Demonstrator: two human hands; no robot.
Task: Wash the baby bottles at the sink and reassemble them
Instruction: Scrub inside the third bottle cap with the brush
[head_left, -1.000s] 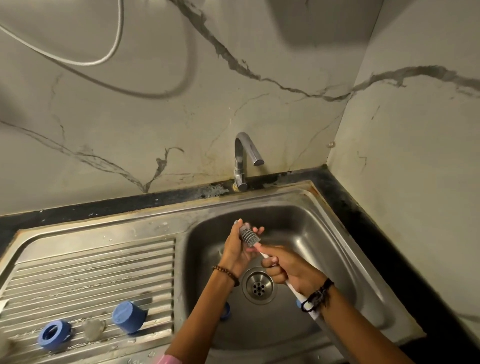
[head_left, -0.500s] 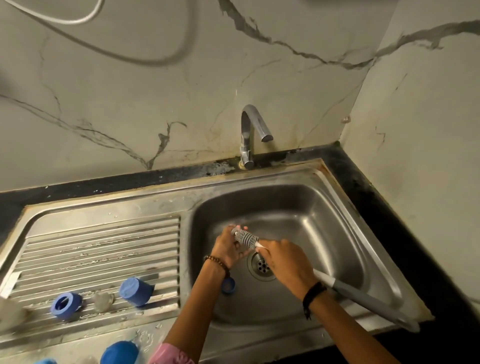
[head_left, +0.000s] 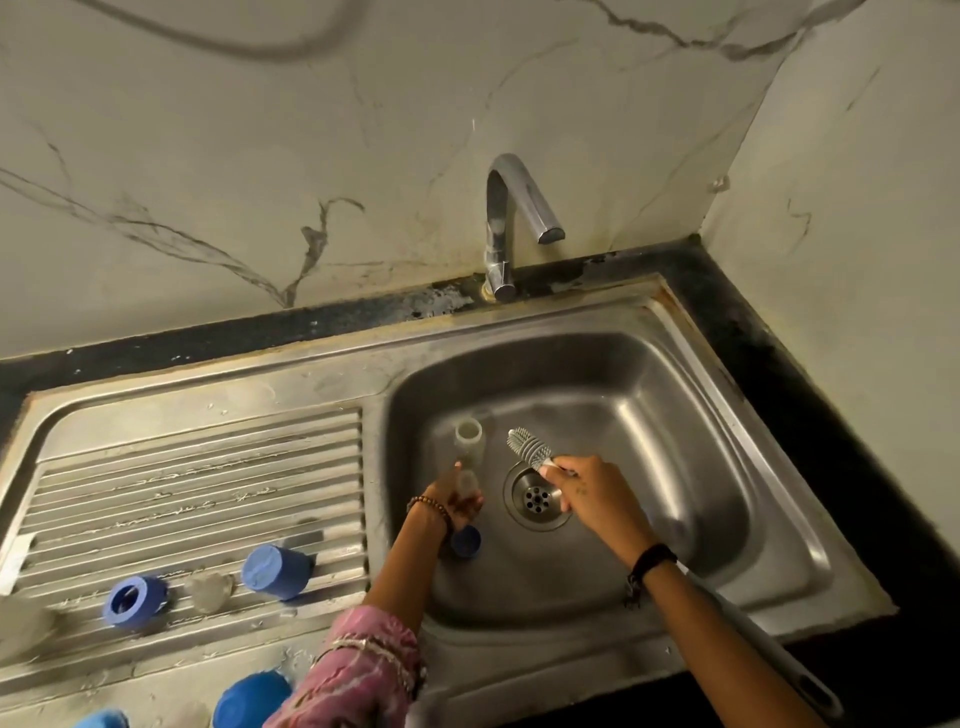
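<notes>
Clear plastic baby bottle (head_left: 469, 457) stands upright over the sink basin (head_left: 649, 415), just left of the drain (head_left: 537, 498), gripped low by the left hand (head_left: 457, 501), fingers curled round it. Right hand (head_left: 592, 493) fingers pinch the grey bottle brush (head_left: 530, 447) above the drain.

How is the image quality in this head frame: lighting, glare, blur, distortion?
Head view: dim, yellowish light; soft glare on the sink basin wall; wide-angle bending of the counter edges; the clear bottle in the left hand looks faint and slightly smeared; the brush in the right hand is sharper; lower-left corner objects are blurred.
</notes>
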